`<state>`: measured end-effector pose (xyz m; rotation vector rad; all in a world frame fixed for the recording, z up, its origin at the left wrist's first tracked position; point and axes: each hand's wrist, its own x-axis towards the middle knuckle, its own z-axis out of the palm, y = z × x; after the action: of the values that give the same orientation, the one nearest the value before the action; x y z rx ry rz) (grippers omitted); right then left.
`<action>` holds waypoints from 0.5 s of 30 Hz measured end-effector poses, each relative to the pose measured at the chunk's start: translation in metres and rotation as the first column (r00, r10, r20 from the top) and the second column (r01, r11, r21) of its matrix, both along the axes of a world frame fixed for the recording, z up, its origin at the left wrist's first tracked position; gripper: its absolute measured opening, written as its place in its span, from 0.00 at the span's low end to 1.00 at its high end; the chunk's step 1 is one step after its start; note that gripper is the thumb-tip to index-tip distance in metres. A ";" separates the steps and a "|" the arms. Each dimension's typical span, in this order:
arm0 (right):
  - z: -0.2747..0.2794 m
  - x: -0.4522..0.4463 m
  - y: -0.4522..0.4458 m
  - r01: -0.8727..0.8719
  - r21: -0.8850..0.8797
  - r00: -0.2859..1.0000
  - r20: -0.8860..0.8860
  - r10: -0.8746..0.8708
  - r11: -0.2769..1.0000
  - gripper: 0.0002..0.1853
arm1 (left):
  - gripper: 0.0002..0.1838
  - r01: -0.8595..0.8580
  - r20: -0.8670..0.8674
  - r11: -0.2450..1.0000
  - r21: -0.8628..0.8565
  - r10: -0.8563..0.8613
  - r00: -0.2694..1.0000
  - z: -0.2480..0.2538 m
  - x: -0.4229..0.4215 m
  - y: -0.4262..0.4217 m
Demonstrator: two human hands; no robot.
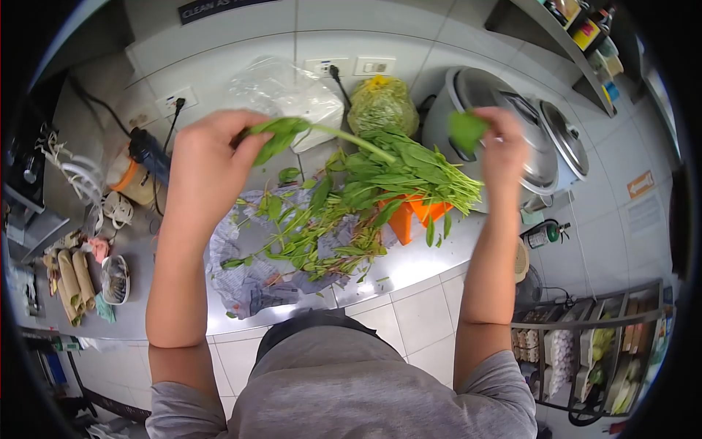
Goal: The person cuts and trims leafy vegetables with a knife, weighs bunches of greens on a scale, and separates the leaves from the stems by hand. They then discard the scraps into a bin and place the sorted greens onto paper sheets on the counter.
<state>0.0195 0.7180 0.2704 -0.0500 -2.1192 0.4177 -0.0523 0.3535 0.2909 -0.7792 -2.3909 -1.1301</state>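
Note:
My left hand (216, 146) is closed in a pinch on a leafy green stalk (289, 133), whose pale stem points right above the pile. Raised at the right, my right hand (504, 143) pinches a single green leaf (466, 132); it is slightly blurred. Between and below them, a heap of spinach-like greens (409, 172) rests on an orange plastic holder (402, 219). Loose leaves, stems and pinkish root ends (314, 241) lie scattered over a crumpled grey patterned sheet (238, 282), which could be cloth or paper.
Behind the greens are a clear plastic bag (285, 91), a tied bag of shredded greens (382, 106) and large lidded pots (497, 110). Paper-wrapped bundles (73, 282) and a small container (115, 279) stand left. A crate rack (585, 344) is lower right.

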 end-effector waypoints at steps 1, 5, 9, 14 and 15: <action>-0.027 -0.009 0.010 -0.096 0.044 0.994 0.051 0.094 0.994 0.17 | 0.09 0.045 -0.091 0.999 -0.013 -0.046 0.995 0.006 -0.002 0.017; -0.053 0.007 0.026 -0.089 -0.065 0.994 0.058 0.093 0.994 0.18 | 0.08 0.203 -0.133 0.979 -0.005 -0.202 0.970 0.014 -0.010 0.098; -0.027 0.047 0.049 0.009 -0.437 0.992 -0.110 -0.063 0.899 0.13 | 0.09 0.275 -0.147 0.961 0.019 -0.269 0.952 -0.002 -0.012 0.187; -0.045 0.073 0.054 0.023 -0.433 0.993 -0.094 -0.070 0.901 0.11 | 0.14 0.353 0.061 0.909 -0.220 -0.349 0.935 -0.088 -0.017 0.253; -0.056 0.077 0.052 0.068 -0.405 0.995 -0.035 -0.090 0.912 0.11 | 0.18 0.357 0.054 0.889 -0.286 -0.357 0.933 -0.105 -0.020 0.255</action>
<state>0.0963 0.7699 0.2148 -0.3591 -1.9397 0.7942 -0.0722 0.6088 0.1855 -1.3650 -2.5125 -0.9052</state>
